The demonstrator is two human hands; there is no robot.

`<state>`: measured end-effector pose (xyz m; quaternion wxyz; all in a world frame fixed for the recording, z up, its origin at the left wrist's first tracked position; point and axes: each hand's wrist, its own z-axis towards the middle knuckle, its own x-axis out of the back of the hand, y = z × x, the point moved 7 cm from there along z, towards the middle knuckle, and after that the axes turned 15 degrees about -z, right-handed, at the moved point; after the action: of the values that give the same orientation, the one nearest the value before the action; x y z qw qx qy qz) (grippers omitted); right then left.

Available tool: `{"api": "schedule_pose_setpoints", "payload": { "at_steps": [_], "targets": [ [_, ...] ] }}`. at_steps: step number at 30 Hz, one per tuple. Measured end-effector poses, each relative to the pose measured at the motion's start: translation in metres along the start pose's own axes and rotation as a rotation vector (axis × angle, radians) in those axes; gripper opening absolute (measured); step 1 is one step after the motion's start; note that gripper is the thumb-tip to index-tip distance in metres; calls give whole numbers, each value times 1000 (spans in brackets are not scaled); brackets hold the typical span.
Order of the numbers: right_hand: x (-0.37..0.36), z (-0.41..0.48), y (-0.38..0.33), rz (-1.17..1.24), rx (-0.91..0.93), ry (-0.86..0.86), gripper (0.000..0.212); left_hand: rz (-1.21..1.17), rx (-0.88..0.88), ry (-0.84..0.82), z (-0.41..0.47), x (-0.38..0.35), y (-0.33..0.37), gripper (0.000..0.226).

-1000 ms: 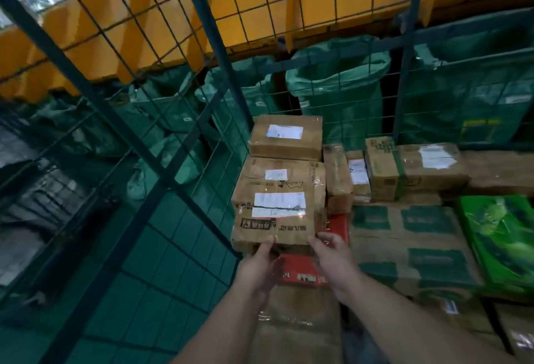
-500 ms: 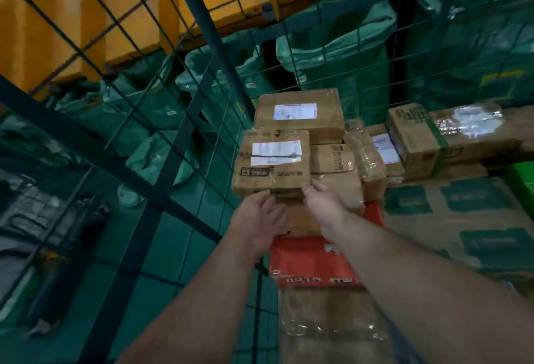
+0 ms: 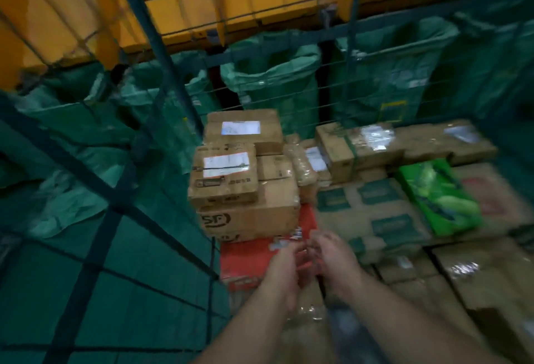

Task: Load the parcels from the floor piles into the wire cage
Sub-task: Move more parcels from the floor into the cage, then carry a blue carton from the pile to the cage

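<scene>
Left hand (image 3: 284, 269) and right hand (image 3: 336, 265): both free, fingers loosely spread, nothing between them (motion blur noted). They hover close together over the flat red parcel (image 3: 245, 259) near the left wall of the dark green wire cage (image 3: 161, 54).

The small brown cardboard box with a white label (image 3: 224, 178) sits on top of the larger brown carton printed SF (image 3: 251, 216), against the cage's left wall, towards the rear left corner.

Step, as judged: this parcel is placed and let go. The next move calls for turning to the floor piles, not in view, for another parcel.

Versus half a second ago: both hands touched the box's near edge; now they are drawn back, clear of it.
</scene>
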<state>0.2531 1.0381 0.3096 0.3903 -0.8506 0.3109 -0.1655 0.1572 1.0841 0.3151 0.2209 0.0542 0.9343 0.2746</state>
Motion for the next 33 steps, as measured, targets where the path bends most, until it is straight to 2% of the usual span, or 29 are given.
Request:
{"api": "schedule_pose_setpoints", "payload": {
  "at_steps": [1,2,3,5,8,9,12,16,20,24,27,30,33],
  "targets": [
    [25,-15,14,20,-20,24,9,28,62,-25,-3,-17,-23,21],
    [25,-15,21,62,-24,9,7,37,47,-45,1,-16,-23,25],
    [94,-42,49,172,-49,153,12,128,165,-145,-17,-63,-74,25],
    [140,-65,66,305,-35,220,40,230,176,-175,-12,-81,-103,25],
    [234,-132,108,461,-112,443,19,342,286,-359,-33,-140,-176,20],
    [264,-160,121,494,-127,526,17,391,303,-379,-57,-163,-195,16],
    [333,-227,168,594,-135,701,13,548,319,-459,-108,-213,-259,25],
    [401,-320,236,718,-81,827,12,719,337,-584,-179,-263,-361,24],
    [463,-414,321,837,-61,950,16,851,427,-695,-259,-285,-492,24],
    [520,-503,425,937,-111,1080,32,1015,476,-756,-331,-288,-623,13],
    [566,-576,507,994,-169,1171,31,1142,534,-816,-391,-289,-716,14],
    [595,-631,561,1080,-220,1208,25,1241,548,-852,-434,-296,-770,18],
    [622,-663,594,1108,-245,1232,29,1304,571,-875,-454,-312,-811,19]
  ]
}}
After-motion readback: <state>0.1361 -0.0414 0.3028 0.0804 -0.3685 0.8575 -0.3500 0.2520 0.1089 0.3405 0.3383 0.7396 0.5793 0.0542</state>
